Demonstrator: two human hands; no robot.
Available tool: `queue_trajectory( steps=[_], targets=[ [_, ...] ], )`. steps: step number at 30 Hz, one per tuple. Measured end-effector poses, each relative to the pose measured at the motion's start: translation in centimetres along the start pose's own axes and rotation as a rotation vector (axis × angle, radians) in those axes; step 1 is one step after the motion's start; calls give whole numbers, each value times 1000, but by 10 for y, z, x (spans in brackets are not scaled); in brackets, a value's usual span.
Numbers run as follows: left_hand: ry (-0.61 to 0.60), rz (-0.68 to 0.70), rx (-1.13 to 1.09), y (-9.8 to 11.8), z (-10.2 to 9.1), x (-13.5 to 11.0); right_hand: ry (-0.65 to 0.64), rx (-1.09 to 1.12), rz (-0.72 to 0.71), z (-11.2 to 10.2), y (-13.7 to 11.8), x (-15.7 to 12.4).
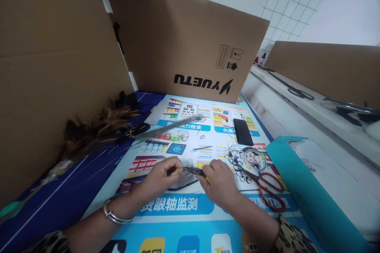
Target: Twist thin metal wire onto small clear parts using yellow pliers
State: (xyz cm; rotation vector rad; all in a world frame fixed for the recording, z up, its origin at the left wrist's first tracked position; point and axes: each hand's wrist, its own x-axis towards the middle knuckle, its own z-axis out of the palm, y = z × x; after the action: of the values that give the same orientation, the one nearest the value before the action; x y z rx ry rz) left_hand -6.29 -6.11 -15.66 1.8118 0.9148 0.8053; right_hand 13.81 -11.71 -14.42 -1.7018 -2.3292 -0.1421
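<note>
Pliers (194,170) before upside-down YUETU lettering (203,81)

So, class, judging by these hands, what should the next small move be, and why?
Perhaps a gentle squeeze of the pliers, with the left hand held steady: the right hand grips them, and their tips are right at the left hand. Anything pinched there is too small to make out.

Both bare forearms reach forward from leopard-print sleeves (293,235), the left forearm (92,227) and right forearm (257,221) angling inward. The left hand (168,174) pinches thumb against index finger, its other fingers curled. The right hand (221,180) is closed in a grip, back upward, near the left but apart.
</note>
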Motion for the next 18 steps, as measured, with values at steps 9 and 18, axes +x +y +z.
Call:
queue_trajectory(
  steps=[9, 18],
  targets=[
    [-1, 3, 38, 2, 0, -1, -26, 9, 0, 1, 0, -1],
    [-8, 25, 42, 0, 0, -1, -26, -1, -19, 2, 1, -1]
  ],
)
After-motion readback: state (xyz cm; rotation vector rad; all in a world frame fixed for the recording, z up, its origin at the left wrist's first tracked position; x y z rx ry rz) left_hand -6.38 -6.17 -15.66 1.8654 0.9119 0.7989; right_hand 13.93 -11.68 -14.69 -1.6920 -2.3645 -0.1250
